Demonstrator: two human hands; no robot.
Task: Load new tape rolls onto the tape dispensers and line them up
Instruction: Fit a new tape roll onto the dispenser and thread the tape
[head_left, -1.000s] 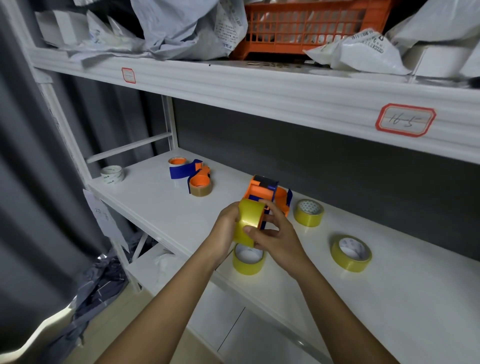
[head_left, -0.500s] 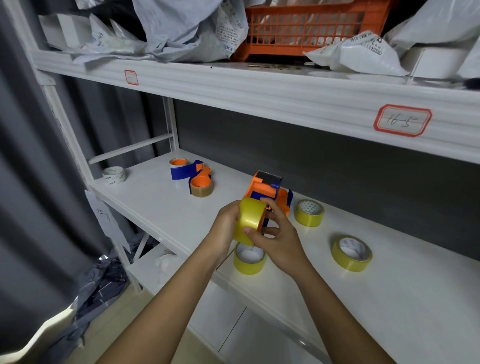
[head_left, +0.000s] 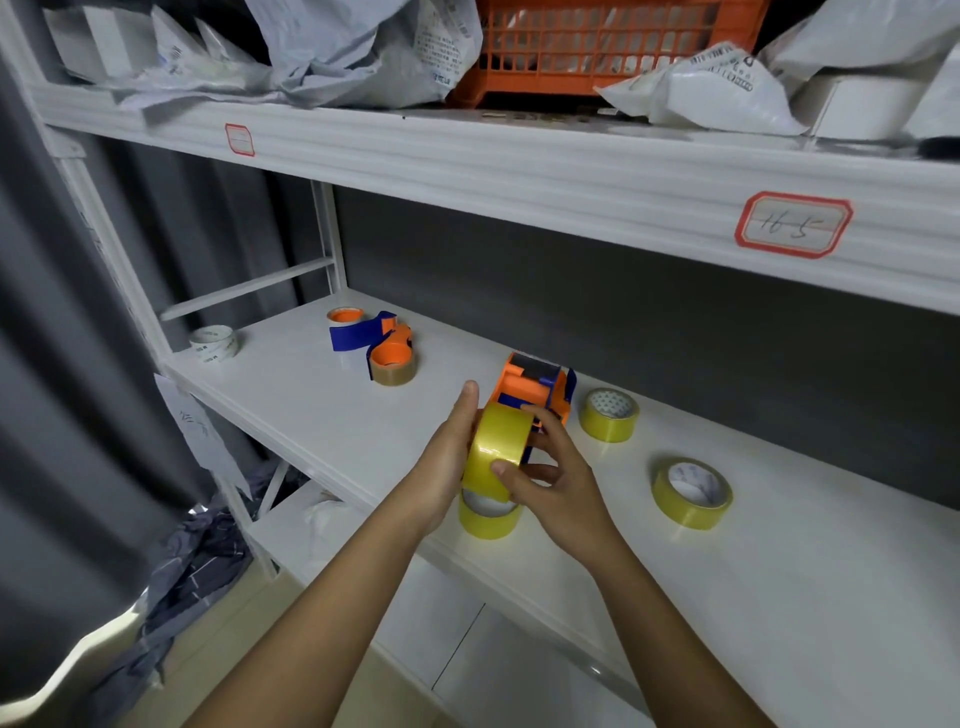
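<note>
Single head view, looking forward-down, close over white shelf (head_left: 322, 415).

Cool, even light falls on the white shelf (head_left: 322, 415), brightest at lower right, with soft shadows under the rolls, a pale glare patch at the bottom left corner, dim curtain (head_left: 47, 415) on the left, wide-angle bending of shelf edges, and slightly soft detail overall.

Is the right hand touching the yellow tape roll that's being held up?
Touching. In the head view the right hand has its thumb pressed on the outer face of the held yellow tape roll, with no gap visible.
</note>
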